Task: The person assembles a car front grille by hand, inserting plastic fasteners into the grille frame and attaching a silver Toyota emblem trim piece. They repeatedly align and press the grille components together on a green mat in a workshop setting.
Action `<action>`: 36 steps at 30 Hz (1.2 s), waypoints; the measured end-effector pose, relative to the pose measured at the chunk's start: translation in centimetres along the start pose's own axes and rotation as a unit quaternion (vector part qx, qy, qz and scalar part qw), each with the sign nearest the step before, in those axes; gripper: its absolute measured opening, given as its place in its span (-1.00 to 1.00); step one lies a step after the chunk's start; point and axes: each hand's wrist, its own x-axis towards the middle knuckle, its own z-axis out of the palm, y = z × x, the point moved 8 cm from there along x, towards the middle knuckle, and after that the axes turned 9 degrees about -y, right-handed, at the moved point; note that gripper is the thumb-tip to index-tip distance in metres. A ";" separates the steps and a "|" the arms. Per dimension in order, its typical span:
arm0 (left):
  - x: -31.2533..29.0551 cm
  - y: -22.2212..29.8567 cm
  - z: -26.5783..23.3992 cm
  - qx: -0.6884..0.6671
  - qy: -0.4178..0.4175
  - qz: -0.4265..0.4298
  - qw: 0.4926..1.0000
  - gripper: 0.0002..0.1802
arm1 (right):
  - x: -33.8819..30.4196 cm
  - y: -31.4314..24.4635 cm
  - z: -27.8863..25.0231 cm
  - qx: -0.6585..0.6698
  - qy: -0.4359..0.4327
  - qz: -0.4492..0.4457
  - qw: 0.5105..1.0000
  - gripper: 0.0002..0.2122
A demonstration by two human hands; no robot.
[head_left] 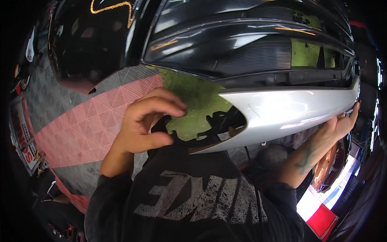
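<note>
A silver, curved car trim panel [282, 111] with a pointed, cut-out left end lies across the middle, just below a glossy black slatted grille [250, 30]. My right hand [340, 124] grips its far right end from below, fingers up against the outer edge. Left of the panel, my left hand [151, 117] is raised with thumb and fingers curved apart, and nothing shows between them. Close behind it are black plastic brackets [215, 123] at the panel's open end. Whether the left hand touches them is hidden.
A glossy black body panel [90, 40] hangs at the upper left. Below it spreads a grey and red tiled floor [92, 121], with a green surface [193, 94] under the grille. A printed board [23, 135] stands far left; a red object [321, 221] is lower right.
</note>
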 end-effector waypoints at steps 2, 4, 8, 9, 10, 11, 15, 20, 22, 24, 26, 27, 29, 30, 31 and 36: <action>-0.8 -0.9 0.0 -0.041 0.025 -0.013 0.999 -0.51 | 0.3 0.1 -0.1 0.011 0.001 -0.002 1.000 -0.59; -0.5 -0.7 0.6 -0.028 0.041 -0.017 0.999 -0.55 | 0.8 -0.1 0.2 0.013 0.005 -0.010 1.000 -0.57; 1.5 -1.2 2.2 0.094 -0.023 -0.093 0.991 -0.62 | 0.9 -1.2 0.7 0.020 0.001 -0.037 0.999 -0.53; 1.6 -1.4 2.2 0.030 0.005 -0.103 0.994 -0.56 | 2.8 -1.6 -0.8 0.077 -0.011 0.001 0.997 -0.52; 2.0 -1.2 2.2 -0.003 0.024 -0.091 0.996 -0.53 | 3.3 -1.5 -0.4 0.141 -0.027 0.039 0.989 -0.51; 2.3 -1.3 2.2 -0.037 0.042 -0.078 0.995 -0.50 | 2.9 -1.9 -0.9 0.124 -0.011 0.037 0.992 -0.47; 3.7 -0.8 2.6 -0.026 0.032 -0.093 0.995 -0.38 | 1.8 -4.6 0.7 0.130 -0.069 0.032 0.989 -0.43; 4.3 -0.7 4.2 0.001 -0.035 -0.100 0.994 -0.26 | 1.5 -4.3 3.6 0.160 -0.272 0.092 0.944 -0.51; 3.9 -1.0 4.6 0.023 -0.067 -0.069 0.995 -0.22 | 2.2 -4.3 2.8 0.106 -0.181 0.075 0.975 -0.55; 3.8 -1.5 5.1 0.019 -0.136 -0.048 0.989 -0.16 | 1.6 -4.0 3.1 -0.003 -0.167 0.070 0.983 -0.55; 4.1 -2.0 4.8 0.054 -0.167 0.004 0.985 -0.13 | 0.1 -3.8 4.1 -0.126 -0.065 0.047 0.989 -0.51; 4.2 -2.2 5.0 0.027 -0.190 -0.002 0.981 -0.07 | 0.1 -3.0 3.8 -0.116 -0.078 0.067 0.988 -0.50; 4.4 -2.0 5.3 -0.004 -0.227 0.002 0.974 -0.04 | 0.3 -2.6 2.7 -0.117 -0.006 0.060 0.991 -0.45; 4.4 -2.0 5.7 -0.017 -0.238 0.004 0.971 -0.02 | 0.1 -2.8 3.9 -0.128 -0.015 0.054 0.990 -0.42; 4.4 -2.0 5.9 -0.028 -0.239 0.019 0.970 0.01 | 0.6 -2.9 3.3 -0.151 -0.048 0.074 0.985 -0.40; 4.7 -1.5 7.0 0.072 -0.280 0.004 0.957 0.00 | 0.4 -3.2 2.1 -0.281 0.064 0.066 0.955 -0.33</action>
